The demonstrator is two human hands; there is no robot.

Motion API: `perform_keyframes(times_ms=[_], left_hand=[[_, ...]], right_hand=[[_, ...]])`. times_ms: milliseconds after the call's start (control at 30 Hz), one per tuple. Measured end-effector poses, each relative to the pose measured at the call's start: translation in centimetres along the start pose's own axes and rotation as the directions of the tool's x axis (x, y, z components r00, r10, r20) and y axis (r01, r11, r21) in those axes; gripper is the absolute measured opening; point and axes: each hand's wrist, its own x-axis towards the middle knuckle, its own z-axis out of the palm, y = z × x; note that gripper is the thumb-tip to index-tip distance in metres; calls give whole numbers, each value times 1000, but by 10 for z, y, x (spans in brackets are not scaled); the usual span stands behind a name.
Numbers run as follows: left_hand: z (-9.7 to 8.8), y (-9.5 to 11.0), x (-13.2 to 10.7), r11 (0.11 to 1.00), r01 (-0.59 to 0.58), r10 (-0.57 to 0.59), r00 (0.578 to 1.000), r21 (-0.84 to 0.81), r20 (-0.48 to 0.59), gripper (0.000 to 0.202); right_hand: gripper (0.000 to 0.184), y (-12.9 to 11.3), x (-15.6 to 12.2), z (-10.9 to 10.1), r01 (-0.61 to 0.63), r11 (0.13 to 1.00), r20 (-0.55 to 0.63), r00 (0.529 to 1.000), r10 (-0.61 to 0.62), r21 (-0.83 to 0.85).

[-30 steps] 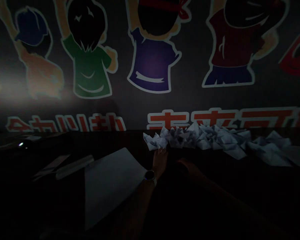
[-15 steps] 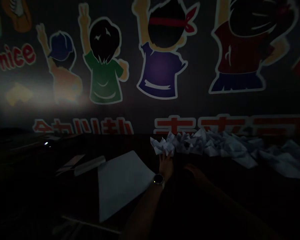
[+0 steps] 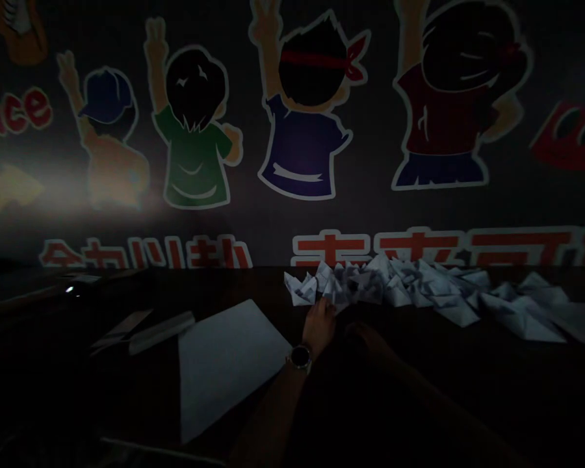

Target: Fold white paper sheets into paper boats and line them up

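In dim light, several folded white paper boats (image 3: pixel 404 283) stand in a crowded row along the back of the dark table. One paper boat (image 3: pixel 301 290) sits at the row's left end. My left hand (image 3: pixel 320 322), with a watch (image 3: pixel 300 357) at the wrist, reaches to the row's near edge. Its bent fingers are closed against the lower edge of another paper boat (image 3: pixel 340 296). To its right, my right hand (image 3: pixel 368 337) is low over the table, short of the boats. Darkness hides its fingers.
A large white paper sheet (image 3: pixel 229 370) lies left of my left forearm. Beyond it are a narrow folded white paper strip (image 3: pixel 162 331) and a thin flat piece (image 3: pixel 121 330). A wall (image 3: pixel 273 221) with cartoon figures and lettering rises behind the table.
The fingers of my left hand have shifted right along the boats, from spread to bent. My right hand stays low beside it. The whole view has swung slightly right.
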Motion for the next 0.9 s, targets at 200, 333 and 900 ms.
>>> perform_keyframes(times_ms=[200, 333, 900], left_hand=[[-7, 3, -3, 1000, -4, 4, 1000, -24, 24, 23], [-4, 9, -6, 990, -113, 125, 978, -79, 168, 22], [17, 5, -12, 978, -148, 177, 961, -150, 210, 30]], right_hand=[[22, -4, 1, 0, -34, 999, -20, 999, 34, -16], [31, 10, 0, 8, -18, 996, -78, 997, 10, -90], [43, 39, -8, 21, 31, 943, -24, 999, -41, -332]])
